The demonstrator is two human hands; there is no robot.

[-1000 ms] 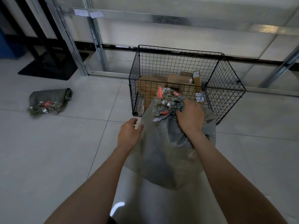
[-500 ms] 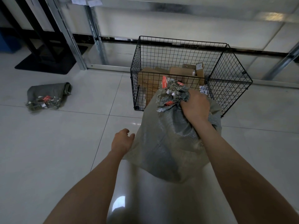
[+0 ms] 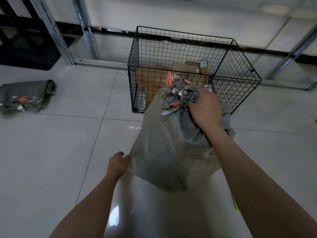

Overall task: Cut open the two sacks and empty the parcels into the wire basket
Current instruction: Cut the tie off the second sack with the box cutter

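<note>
A grey woven sack (image 3: 171, 148) stands on the floor in front of the black wire basket (image 3: 236, 66). My right hand (image 3: 204, 107) grips the sack's bunched neck, where frayed fabric and red-and-white tags stick out. My left hand (image 3: 118, 164) pinches the sack's lower left corner. Brown cardboard parcels (image 3: 187, 68) lie inside the basket. A second grey sack (image 3: 25, 95) lies flat and crumpled on the floor at far left.
Pale glossy floor tiles (image 3: 60, 152) surround the sack. Metal frame posts (image 3: 56, 31) and a wall with a dark skirting run behind the basket. A black stand (image 3: 25, 48) sits at the upper left.
My left hand has dropped from the sack's upper side to its lower left corner and taken hold there. My right hand keeps its grip on the neck.
</note>
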